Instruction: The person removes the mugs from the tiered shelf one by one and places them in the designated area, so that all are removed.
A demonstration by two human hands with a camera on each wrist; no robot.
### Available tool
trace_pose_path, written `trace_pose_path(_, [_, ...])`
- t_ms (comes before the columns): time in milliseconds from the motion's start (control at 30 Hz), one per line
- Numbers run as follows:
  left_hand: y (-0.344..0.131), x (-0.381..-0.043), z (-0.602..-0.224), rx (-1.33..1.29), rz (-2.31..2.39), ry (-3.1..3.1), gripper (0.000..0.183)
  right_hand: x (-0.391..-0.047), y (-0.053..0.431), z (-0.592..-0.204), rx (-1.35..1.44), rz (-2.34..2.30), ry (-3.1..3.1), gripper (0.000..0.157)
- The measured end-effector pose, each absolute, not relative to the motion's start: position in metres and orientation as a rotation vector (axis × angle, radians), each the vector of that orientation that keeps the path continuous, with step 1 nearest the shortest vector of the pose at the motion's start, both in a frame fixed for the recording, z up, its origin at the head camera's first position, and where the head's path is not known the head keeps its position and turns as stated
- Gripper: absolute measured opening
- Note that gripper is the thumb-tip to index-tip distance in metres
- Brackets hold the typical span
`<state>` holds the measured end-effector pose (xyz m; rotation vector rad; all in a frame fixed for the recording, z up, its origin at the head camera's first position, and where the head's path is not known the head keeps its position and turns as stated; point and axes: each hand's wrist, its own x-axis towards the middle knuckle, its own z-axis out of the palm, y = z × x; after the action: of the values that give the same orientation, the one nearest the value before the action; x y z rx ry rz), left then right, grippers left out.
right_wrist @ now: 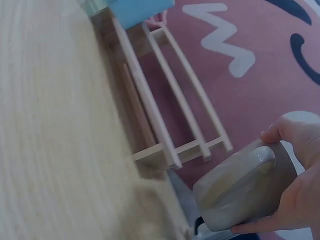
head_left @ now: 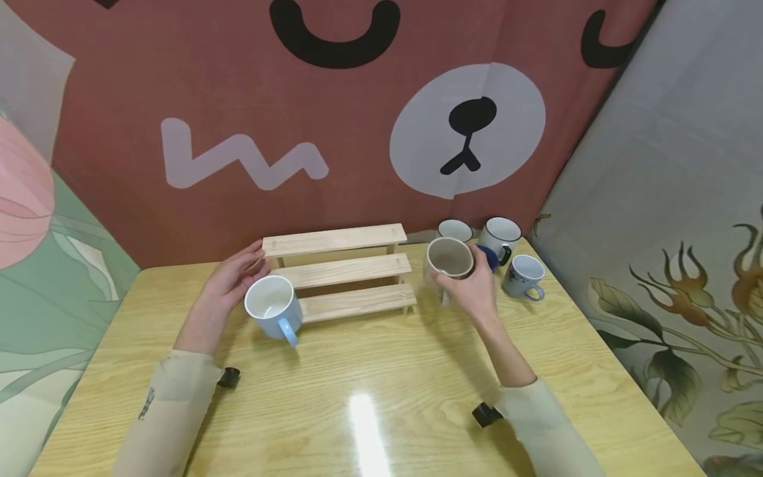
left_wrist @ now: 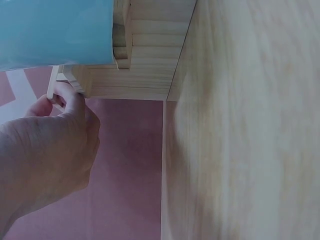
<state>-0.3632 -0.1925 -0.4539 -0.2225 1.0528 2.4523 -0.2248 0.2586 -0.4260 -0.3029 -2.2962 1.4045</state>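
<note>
A wooden three-tier shelf (head_left: 342, 271) stands at the back of the table. My left hand (head_left: 231, 281) grips the left end of its top board, the fingers curled at that edge in the left wrist view. On the left end of the lowest board sits a light blue mug (head_left: 274, 306), its handle toward me. To the right of the shelf, my right hand (head_left: 473, 288) holds a grey-beige mug (head_left: 448, 258) by its rim and side. That mug is raised off the table and its handle (right_wrist: 245, 170) shows in the right wrist view.
Behind the held mug are a white dark-rimmed mug (head_left: 455, 229), a white mug with a black handle (head_left: 501, 232) and a partly hidden dark blue cup (head_left: 490, 257). A small pale blue-grey mug (head_left: 524, 277) stands nearer the table's right edge. A red patterned cloth (head_left: 357, 146) hangs behind.
</note>
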Motion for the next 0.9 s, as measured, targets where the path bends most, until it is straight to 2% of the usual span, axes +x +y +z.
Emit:
trace_pose_path(267, [-0.192, -0.364, -0.454, -0.235, 2.456, 1.046, 0.028, -0.232, 0.257, -0.443, -0.343, 1.344, -2.388, 0.094])
trace_pose_path(900, [-0.192, -0.363, -0.455, -0.235, 2.451, 1.083, 0.029, -0.237, 0.257, -0.461, -0.369, 1.360, -2.437, 0.097])
